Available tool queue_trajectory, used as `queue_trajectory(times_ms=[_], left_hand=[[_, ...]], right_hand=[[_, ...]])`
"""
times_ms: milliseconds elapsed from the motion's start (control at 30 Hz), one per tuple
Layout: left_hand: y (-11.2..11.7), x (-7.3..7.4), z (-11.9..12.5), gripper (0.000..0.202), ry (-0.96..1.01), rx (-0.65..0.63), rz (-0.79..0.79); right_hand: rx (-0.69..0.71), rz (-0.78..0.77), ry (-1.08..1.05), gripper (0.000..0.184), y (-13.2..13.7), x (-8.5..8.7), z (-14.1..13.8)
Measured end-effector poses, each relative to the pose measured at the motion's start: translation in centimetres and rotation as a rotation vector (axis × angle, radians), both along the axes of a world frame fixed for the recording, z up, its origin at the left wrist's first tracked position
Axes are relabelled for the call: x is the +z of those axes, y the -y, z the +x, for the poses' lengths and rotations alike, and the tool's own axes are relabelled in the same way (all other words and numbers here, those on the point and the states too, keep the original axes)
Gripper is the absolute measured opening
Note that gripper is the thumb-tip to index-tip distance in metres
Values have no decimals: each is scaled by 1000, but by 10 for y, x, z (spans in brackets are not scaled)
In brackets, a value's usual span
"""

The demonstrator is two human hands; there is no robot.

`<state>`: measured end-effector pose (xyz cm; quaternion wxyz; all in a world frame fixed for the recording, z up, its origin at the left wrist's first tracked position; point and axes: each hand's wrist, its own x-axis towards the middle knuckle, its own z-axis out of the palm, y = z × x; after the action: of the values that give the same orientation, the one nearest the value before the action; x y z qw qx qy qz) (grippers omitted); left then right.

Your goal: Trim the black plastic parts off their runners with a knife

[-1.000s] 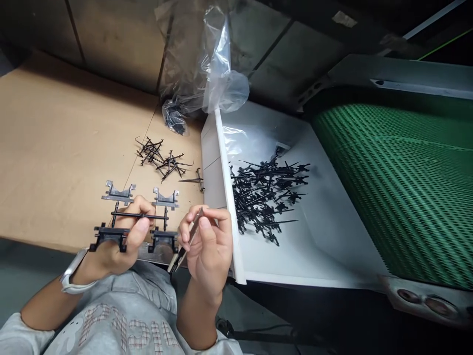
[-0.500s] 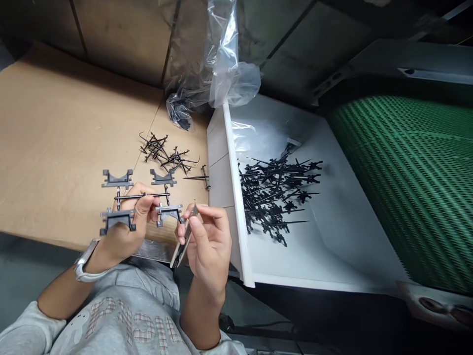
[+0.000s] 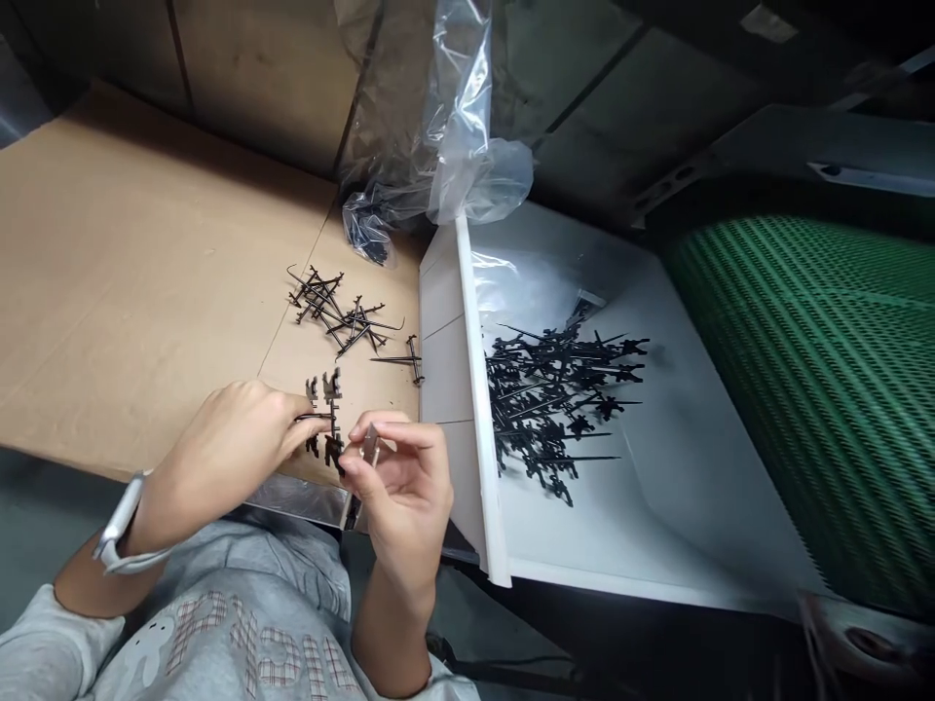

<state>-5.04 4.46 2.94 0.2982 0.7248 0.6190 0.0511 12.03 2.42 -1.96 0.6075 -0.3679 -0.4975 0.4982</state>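
Observation:
My left hand (image 3: 244, 428) is closed in a pinch on the runner of a black moulded plastic sprue (image 3: 334, 421). Small notched brackets stick out from the sprue's ends, and it is now seen nearly edge-on. Close on its right, my right hand (image 3: 409, 477) grips a slim metal tool (image 3: 371, 444) that looks like a utility knife; its far part is hidden by the fingers. The fingertips of the right hand are beside the sprue's lower bracket. I cannot tell whether the tool touches the plastic.
Loose black runner pieces (image 3: 340, 310) lie on the cardboard-covered table (image 3: 131, 263). A white bin (image 3: 478, 409) at right holds a heap of black sprues (image 3: 555, 389). Clear plastic bags (image 3: 467, 127) hang over its back corner. Green mesh (image 3: 789, 370) stands farther right.
My left hand has turned the sprue from facing me to nearly edge-on, its back now upward. My right hand has tilted the tool and brought it against the lower bracket's side.

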Motion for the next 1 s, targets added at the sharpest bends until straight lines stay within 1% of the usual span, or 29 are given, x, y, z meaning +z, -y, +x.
queue_trajectory(times_ms=[67, 133, 200, 233, 300, 367, 433, 500, 567, 633, 767, 1000], left_hand=[[1, 4, 6, 32, -94, 7, -7], [4, 4, 9, 27, -136, 39, 26], [7, 0, 10, 24, -101, 87, 96], [9, -3, 9, 25, -47, 107, 140], [11, -10, 6, 27, 142, 130, 218], [11, -18, 1, 27, 390, 158, 242], [10, -27, -2, 22, 646, 214, 211], [9, -35, -3, 18, 891, 269, 148], [8, -40, 0, 22, 1103, 302, 103], [8, -43, 5, 31, 1232, 323, 101], [9, -45, 11, 38, 1309, 344, 129], [13, -49, 17, 38, 1343, 298, 168]], right_hand=[[12, 11, -7, 24, 0, -1, -1], [19, 17, -16, 24, 0, -2, -1], [20, 22, -22, 24, 0, -3, 1], [19, 24, -24, 23, 0, -3, 1], [19, 24, -29, 22, 1, -4, 2], [16, 23, -38, 22, 0, -4, 1], [7, 23, -51, 23, 0, -3, 1], [3, 19, -69, 21, -1, -2, 0], [13, 5, -91, 14, -2, -1, -1], [31, -10, -114, 9, -2, 0, -2], [66, -21, -157, 8, -1, -1, -2], [75, -23, -173, 9, 0, 1, -2]])
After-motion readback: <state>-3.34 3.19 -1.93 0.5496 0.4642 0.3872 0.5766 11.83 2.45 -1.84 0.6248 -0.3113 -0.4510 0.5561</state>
